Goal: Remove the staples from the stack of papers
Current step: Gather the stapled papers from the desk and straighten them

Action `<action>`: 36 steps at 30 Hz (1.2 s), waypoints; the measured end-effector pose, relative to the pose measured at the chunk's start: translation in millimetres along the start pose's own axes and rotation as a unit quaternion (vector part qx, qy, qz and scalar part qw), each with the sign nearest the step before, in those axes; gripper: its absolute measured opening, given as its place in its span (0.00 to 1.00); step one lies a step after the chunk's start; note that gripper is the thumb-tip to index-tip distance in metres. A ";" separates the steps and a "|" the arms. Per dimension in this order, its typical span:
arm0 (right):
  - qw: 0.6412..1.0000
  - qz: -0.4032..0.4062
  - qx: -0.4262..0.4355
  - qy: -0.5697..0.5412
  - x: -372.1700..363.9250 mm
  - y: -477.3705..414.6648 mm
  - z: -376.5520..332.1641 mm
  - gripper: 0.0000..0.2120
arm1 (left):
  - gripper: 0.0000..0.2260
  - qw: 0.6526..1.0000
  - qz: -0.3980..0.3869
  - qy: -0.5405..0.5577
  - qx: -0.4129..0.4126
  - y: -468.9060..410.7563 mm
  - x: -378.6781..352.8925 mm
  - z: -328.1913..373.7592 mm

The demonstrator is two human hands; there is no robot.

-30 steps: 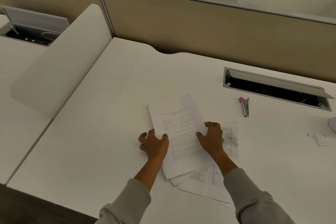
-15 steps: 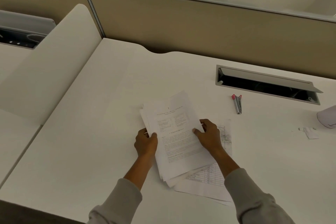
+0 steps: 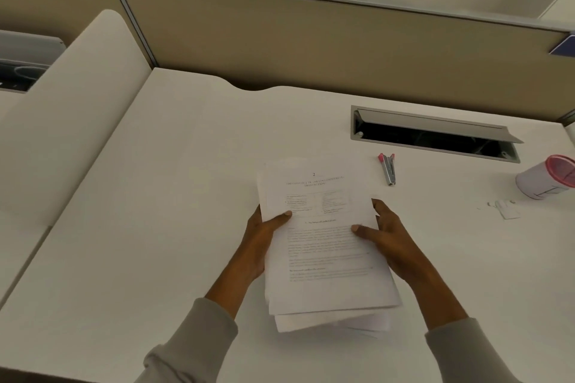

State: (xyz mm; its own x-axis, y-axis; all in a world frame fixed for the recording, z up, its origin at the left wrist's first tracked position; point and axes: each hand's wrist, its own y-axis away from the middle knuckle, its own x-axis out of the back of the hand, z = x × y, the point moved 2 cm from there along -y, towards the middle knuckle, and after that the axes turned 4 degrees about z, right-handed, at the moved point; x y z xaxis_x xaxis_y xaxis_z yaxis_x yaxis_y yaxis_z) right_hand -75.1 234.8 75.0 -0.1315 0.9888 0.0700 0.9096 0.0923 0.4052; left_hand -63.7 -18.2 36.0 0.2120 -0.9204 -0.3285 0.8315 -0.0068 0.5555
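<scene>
A stack of printed white papers [image 3: 323, 246] is held between both hands above the white desk [image 3: 155, 227]. My left hand [image 3: 264, 236] grips its left edge with the thumb on the top page. My right hand [image 3: 389, 236] grips the right edge, thumb on top too. The sheets are gathered into one roughly squared pile, with lower sheets sticking out at the near end. I cannot make out any staples. A small metal stapler-like tool with a pink end [image 3: 387, 168] lies on the desk just beyond the stack, to the right.
An open cable tray slot [image 3: 432, 134] is set into the desk at the back right. A white cup with a pink rim [image 3: 547, 180] stands at the far right, with small paper scraps [image 3: 504, 208] near it. A tan partition [image 3: 311, 40] backs the desk.
The papers lay spread and skewed on the desk under my flat hands. Both hands have gathered them into one pile and gripped its side edges, turning it straighter.
</scene>
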 end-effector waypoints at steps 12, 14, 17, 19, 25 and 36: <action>0.908 0.294 -0.123 0.273 32.4 13.0 67.1 0.35 | 0.20 0.999 -0.041 0.017 -0.020 7.0 28.1 32.2; 0.897 0.277 -0.165 0.302 28.2 15.4 78.8 0.45 | 0.20 0.998 -0.041 0.032 -0.030 9.0 37.7 39.7; 0.876 0.266 -0.199 0.351 15.8 15.0 81.3 0.49 | 0.19 0.996 -0.027 0.073 -0.037 11.4 51.7 44.3; 0.866 0.272 -0.214 0.360 9.6 12.1 80.0 0.49 | 0.19 0.996 -0.019 0.079 -0.044 14.4 56.5 45.8; 0.870 0.253 -0.226 0.358 11.1 1.2 87.8 0.36 | 0.19 0.995 -0.024 0.078 -0.051 26.0 54.6 47.3; 0.985 0.154 -0.003 0.077 14.1 20.1 58.9 0.10 | 0.18 0.996 -0.048 0.057 -0.047 40.7 26.1 53.6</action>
State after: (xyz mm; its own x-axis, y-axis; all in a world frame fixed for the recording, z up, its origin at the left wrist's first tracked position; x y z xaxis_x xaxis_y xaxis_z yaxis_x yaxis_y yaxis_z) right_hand -35.5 257.4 30.4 0.0928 0.9402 0.3277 0.9134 -0.2113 0.3478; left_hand -51.9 -63.4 91.0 0.1819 -0.8674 -0.4631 0.8939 -0.0503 0.4453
